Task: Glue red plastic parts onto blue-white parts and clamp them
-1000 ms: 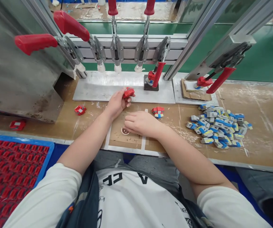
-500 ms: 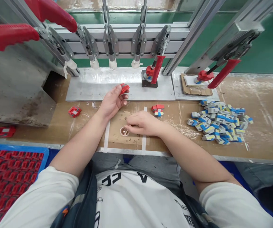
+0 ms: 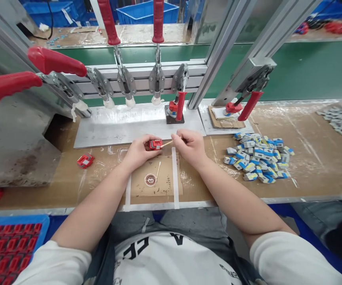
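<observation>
My left hand (image 3: pixel 139 153), its fingers closed, grips a small red plastic part (image 3: pixel 155 145) with grey edges above the bench. A thin cotton swab (image 3: pixel 167 143) is pinched in my right hand (image 3: pixel 190 147), and its tip meets the right end of the red part. Below my hands, a small round dish (image 3: pixel 150 180) with brownish contents sits on a taped cardboard piece (image 3: pixel 166 190). A second cotton swab (image 3: pixel 158 170) lies against the dish's right side. Off to the left rests another red part (image 3: pixel 85 160).
Red-handled toggle clamps (image 3: pixel 158 59) stand over a metal plate (image 3: pixel 108 130). One clamp presses a red part (image 3: pixel 173 107); a separate clamp (image 3: pixel 250 106) does likewise farther right. A pile of grey-white blocks (image 3: pixel 258 158) with blue and yellow lies right. A blue-rimmed tray (image 3: pixel 44 233) holds red parts.
The view has tilted up and shifted right. My right hand has risen from the dish to the red part with a swab. My left hand has drawn the part nearer me.
</observation>
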Demonstrator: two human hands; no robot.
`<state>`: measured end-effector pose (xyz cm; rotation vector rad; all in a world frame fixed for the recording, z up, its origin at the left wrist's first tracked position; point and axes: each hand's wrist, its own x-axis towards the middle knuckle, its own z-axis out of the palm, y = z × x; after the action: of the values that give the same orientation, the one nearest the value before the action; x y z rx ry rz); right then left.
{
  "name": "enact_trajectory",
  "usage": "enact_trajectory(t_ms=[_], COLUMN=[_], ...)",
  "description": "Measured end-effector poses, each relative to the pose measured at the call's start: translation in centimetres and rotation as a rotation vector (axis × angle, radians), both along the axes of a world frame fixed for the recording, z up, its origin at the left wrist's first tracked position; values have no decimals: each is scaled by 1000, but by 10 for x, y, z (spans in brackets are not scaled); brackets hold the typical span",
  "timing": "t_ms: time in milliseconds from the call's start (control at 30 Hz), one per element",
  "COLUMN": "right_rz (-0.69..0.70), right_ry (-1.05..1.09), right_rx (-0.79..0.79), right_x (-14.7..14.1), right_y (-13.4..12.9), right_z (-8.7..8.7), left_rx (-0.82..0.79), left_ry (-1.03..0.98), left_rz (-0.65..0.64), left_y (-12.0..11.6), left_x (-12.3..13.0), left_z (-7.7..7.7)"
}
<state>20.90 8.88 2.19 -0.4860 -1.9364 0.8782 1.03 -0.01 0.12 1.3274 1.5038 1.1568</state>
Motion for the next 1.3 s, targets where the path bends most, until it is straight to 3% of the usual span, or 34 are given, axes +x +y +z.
enact_trajectory(t_ms=[67, 233, 400, 1033, 1300], right_rz=[-87, -81, -78, -8, -88], right_ry=[-2, -73, -162, -166, -242], right_rx=[40, 96, 80, 109, 133], right_x=[-1, -4, -5, -5, -3], right_y=[4, 5, 5, 6, 8], right_z=[-2, -7, -9, -10, -12], left_rx=[17, 34, 54, 48, 57], left_ry=[107, 202, 235, 294, 307], left_rz=[-12, -24, -33, -27, -24], left_y=[-1, -1, 0, 0, 0], left_x=[0, 0, 1, 2, 3], left_z=[2, 4, 4, 9, 10])
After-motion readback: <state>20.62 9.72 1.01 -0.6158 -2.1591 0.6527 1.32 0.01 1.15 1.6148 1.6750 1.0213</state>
